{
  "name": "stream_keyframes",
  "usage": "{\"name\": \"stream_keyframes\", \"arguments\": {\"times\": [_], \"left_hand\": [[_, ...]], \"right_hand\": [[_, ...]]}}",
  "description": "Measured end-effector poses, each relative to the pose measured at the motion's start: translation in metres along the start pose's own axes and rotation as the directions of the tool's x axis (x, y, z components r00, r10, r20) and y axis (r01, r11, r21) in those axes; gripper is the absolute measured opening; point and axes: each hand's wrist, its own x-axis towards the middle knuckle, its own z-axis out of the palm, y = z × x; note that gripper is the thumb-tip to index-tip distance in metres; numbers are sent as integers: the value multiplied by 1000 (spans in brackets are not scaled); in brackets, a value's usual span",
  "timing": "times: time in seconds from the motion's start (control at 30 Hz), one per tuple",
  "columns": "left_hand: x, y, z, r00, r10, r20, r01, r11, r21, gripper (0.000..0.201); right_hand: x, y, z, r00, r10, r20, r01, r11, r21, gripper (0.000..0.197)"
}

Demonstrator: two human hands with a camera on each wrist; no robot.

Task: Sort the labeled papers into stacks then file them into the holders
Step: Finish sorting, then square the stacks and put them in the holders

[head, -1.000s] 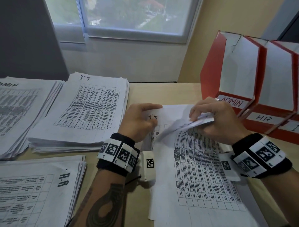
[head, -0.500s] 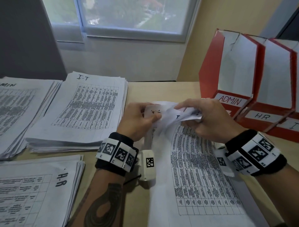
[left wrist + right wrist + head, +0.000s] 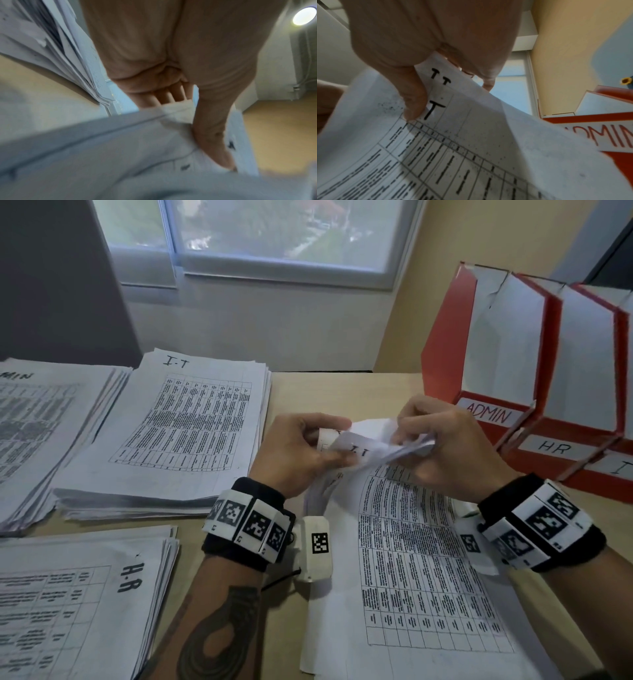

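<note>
I hold the top of the papers with both hands

My left hand [image 3: 294, 453] has its fingers curled, pinching the top edge of the papers [image 3: 421, 559]; my right hand [image 3: 452, 450] curls too, its thumb [image 3: 414, 94] pressing by the letter T; the papers lie on the table [image 3: 346, 392] before me, near the red holders [image 3: 445, 354].
</note>
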Motion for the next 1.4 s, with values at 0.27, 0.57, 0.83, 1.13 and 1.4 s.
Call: {"name": "stream_keyframes", "arguments": {"times": [0.27,0.57,0.83,1.13,1.4], "left_hand": [[-2,4,-9,1000,-4,-28,5,999,53,30],[-3,6,-2,999,-1,-54,2,1000,20,66],[-8,14,4,971,39,234,-17,995,-93,28],[9,12,-4,960,-270,-78,271,814,514,33],[35,18,24,918,-395,-26,185,369,911,41]], "right_hand": [[-16,12,-13,992,108,64,-112,991,71,25],[-5,4,-10,999,48,-25,-45,995,86,32],[7,-7,-9,984,168,67,-175,977,123,53],[-19,15,-31,932,228,280,-246,969,32,31],[-13,21,-32,912,269,311,-273,961,-30,27]]}}
